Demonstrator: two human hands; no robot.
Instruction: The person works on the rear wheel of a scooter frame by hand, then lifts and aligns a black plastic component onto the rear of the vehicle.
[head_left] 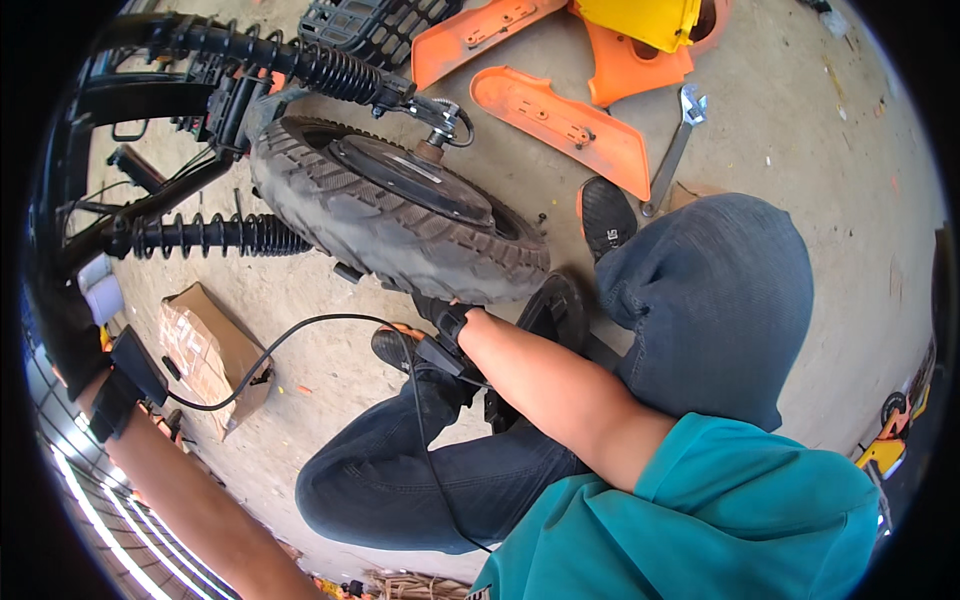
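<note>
A thick-treaded wheel (400,225) with a dark hub lies tilted in front of me, joined to a black vehicle frame (60,220) with coil-spring shock absorbers (220,236). My right hand (440,312), in a black glove, reaches to the tyre's near underside; its fingers are hidden there. At the far left, my left hand (75,335), also dark-gloved, is against the black frame. Its fingers blend into the dark parts. Each wrist wears a strap with a black box, and a black cable (330,318) loops from the left one across my leg.
Beyond the wheel lie orange plastic panels (560,125), a yellow part (645,20) and a black slatted crate (375,25). An adjustable wrench (677,150) rests on the concrete floor beside my shoe. A torn cardboard box (212,350) stands between my left forearm and the wheel.
</note>
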